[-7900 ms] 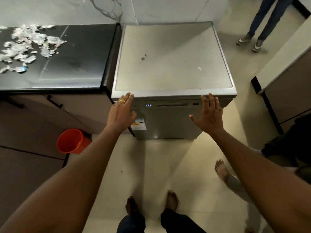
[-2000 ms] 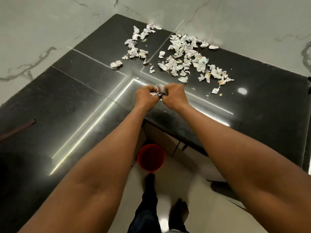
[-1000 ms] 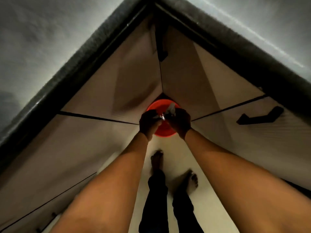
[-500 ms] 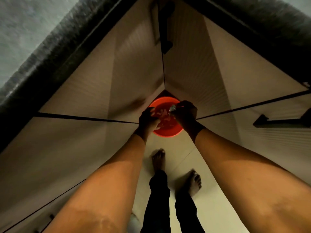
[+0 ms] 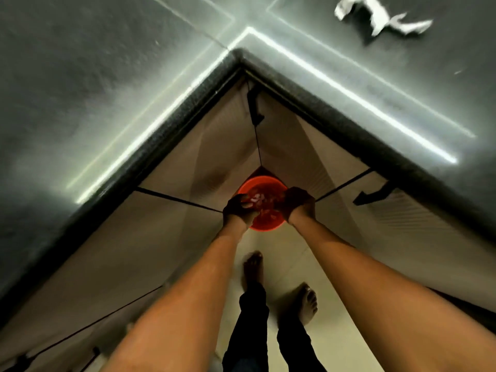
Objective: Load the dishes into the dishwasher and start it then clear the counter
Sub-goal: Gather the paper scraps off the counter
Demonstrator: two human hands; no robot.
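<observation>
Your left hand [image 5: 239, 208] and right hand [image 5: 296, 201] over red bucket [image 5: 266, 225] | paper scraps [image 5: 258, 203] inside | grips: cannot tell, shadowed

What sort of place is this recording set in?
Probably a kitchen: a dark polished stone corner counter, beige cabinet doors with black handles beneath it, and a small orange plastic bucket on the floor.

Bucket [image 5: 265, 225]: orange, round, upright on the floor [image 5: 335, 291] in the cabinet [image 5: 188, 162] corner in front of me, pale scraps [image 5: 259, 204] inside. Counter [image 5: 107, 76]: black, glossy, L-shaped; white crumpled scrap [image 5: 375, 14] on it, far right.
</observation>
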